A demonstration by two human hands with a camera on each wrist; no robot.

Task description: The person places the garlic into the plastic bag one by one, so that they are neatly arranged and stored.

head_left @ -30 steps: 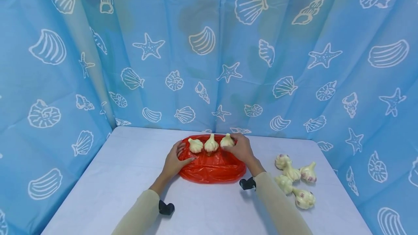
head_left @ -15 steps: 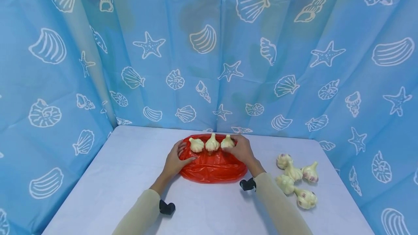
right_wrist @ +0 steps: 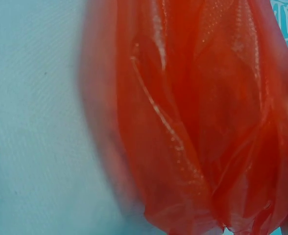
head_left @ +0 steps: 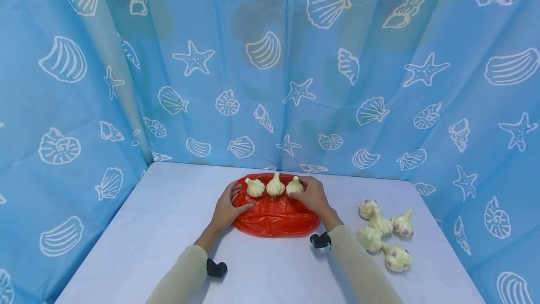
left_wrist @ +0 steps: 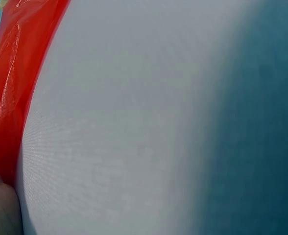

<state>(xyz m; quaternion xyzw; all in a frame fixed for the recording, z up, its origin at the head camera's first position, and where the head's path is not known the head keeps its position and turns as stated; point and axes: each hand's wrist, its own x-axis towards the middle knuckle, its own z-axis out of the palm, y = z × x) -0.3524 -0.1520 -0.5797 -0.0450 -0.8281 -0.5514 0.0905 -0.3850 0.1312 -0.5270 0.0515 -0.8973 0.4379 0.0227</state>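
Note:
A red plastic bag (head_left: 274, 224) lies spread on the table, with three garlic bulbs in a row over its far part. Beside the bag's left edge, my left hand (head_left: 227, 209) rests with fingers spread and thumb stretched over the plastic, near the left garlic bulb (head_left: 255, 188). The middle garlic bulb (head_left: 275, 185) stands stem up, untouched. At the right end, my right hand (head_left: 315, 197) holds the right garlic bulb (head_left: 294, 185) between thumb and fingers. The left wrist view catches only the bag's edge (left_wrist: 12, 93) and part of the hand; red plastic (right_wrist: 183, 107) fills much of the right wrist view.
Several more garlic bulbs (head_left: 398, 259) lie in a loose cluster on the white tablecloth (head_left: 168, 210), right of my right forearm. A blue curtain (head_left: 236, 69) with white shells and starfish hangs behind the table and along both sides.

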